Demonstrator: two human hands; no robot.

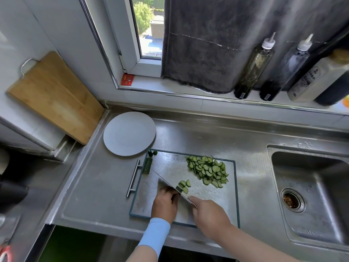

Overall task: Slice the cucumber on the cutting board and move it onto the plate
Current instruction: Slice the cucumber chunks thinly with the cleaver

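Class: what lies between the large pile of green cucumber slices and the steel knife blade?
Head view: a few loose half-moon cucumber slices, otherwise bare steel cutting board.

cucumber slices (207, 172), 1 o'clock on cutting board (170, 167): dark green rind, pale green flesh | cutting board: mottled silver-grey face, dark teal rim | plate (129, 133), 10 o'clock: plain pale grey | sleeve (156, 237): light blue | towel (207, 44), 12 o'clock: charcoal | wooden board (54, 97): tan, grained

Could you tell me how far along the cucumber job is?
Done: a pile of slices lies on the cutting board. In hand: the left hand holds a short stub while the right hand works the knife. Left: moving everything onto the plate, still bare.
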